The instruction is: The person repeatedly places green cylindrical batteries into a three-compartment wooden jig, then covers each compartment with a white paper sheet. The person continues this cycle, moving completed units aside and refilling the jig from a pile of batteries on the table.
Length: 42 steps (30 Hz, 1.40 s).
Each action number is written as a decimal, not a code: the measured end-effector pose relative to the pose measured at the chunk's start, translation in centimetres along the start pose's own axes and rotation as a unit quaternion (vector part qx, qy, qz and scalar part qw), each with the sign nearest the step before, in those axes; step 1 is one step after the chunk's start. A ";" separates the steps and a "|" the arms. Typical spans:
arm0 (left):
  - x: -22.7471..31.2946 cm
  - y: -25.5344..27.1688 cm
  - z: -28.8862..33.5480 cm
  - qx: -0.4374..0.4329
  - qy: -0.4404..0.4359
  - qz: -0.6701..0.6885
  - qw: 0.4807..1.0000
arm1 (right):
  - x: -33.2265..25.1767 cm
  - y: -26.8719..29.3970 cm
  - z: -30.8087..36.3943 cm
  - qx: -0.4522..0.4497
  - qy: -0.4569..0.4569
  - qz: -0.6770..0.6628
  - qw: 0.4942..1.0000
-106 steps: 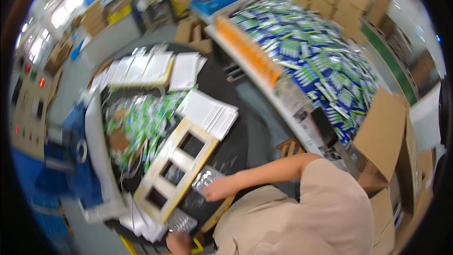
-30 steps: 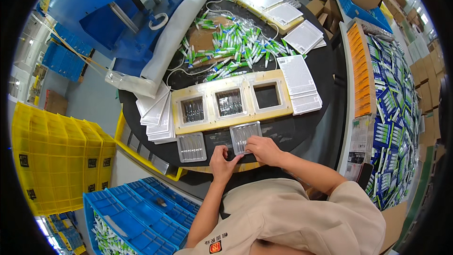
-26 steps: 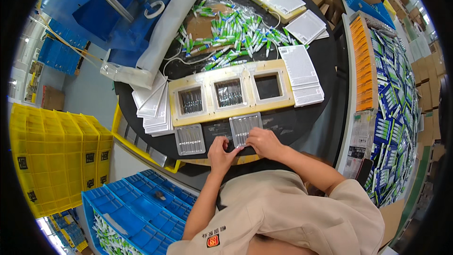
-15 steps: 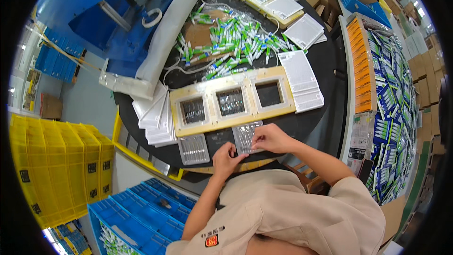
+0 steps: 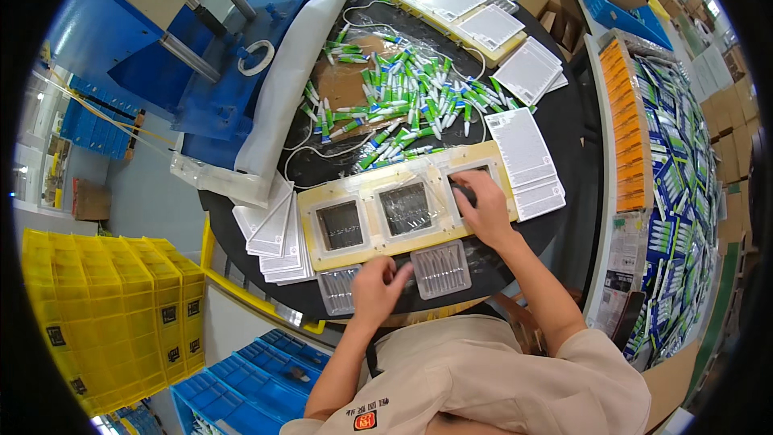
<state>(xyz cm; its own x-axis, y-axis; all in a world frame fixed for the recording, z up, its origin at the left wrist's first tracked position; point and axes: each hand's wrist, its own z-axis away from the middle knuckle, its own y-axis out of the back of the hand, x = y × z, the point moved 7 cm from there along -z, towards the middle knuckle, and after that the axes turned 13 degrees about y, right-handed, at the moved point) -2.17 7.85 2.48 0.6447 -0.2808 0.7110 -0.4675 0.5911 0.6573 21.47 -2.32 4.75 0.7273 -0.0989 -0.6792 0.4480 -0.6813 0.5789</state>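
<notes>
A pale yellow frame with three square windows lies across the near part of the round black table. My right hand reaches over its right-hand window; a gap shows between thumb and fingers, though some fingertips are hidden. Thin shiny lines show inside the left and middle windows. In front of the frame, a clear plastic blister tray with long ridged slots lies below my right forearm's side. My left hand, fingers curled and thumb apart, hovers by a second blister tray, partly covering it.
Green and white tubes lie heaped beyond the frame. White printed cards are stacked right, more cards left. Another frame sits at the back. A blue machine stands left, yellow crates below it.
My right hand has left the near blister tray and moved up to the frame's right window. My left hand has shifted slightly left, off that tray.
</notes>
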 end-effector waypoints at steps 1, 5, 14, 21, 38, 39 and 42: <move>0.9 1.4 -1.1 0.058 -0.051 -0.009 0.997 | -1.2 -1.0 -1.6 -0.027 0.095 0.043 0.994; 2.4 1.8 -3.7 0.095 -0.155 -0.038 0.983 | -2.5 -7.0 -5.3 -0.158 0.245 0.131 0.948; 0.8 -2.8 -2.7 0.029 -0.250 -0.231 0.940 | 3.6 -2.5 -5.6 -0.073 0.015 0.059 0.995; 5.2 -3.2 -2.5 -0.009 -0.199 0.000 0.980 | 5.3 2.2 6.3 0.176 -0.384 -0.313 0.851; 13.4 -14.1 -13.3 -0.123 -0.611 -0.296 0.724 | -1.0 3.6 7.0 -0.066 -0.090 0.178 0.978; 13.3 -13.8 -13.7 -0.118 -0.610 -0.308 0.720 | -0.7 2.9 6.0 -0.084 -0.026 0.210 0.974; 12.8 -9.2 -14.8 -0.062 -0.541 -0.173 0.821 | 2.0 -0.6 5.2 -0.252 0.019 0.286 0.924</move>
<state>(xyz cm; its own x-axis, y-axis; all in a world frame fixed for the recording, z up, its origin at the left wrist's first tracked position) 19.33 9.99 1.83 -0.2190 -0.9157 0.3369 -0.2618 0.3878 0.8838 19.93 -5.91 0.69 0.9334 -0.3064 -0.1866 0.1631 -0.1008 0.9814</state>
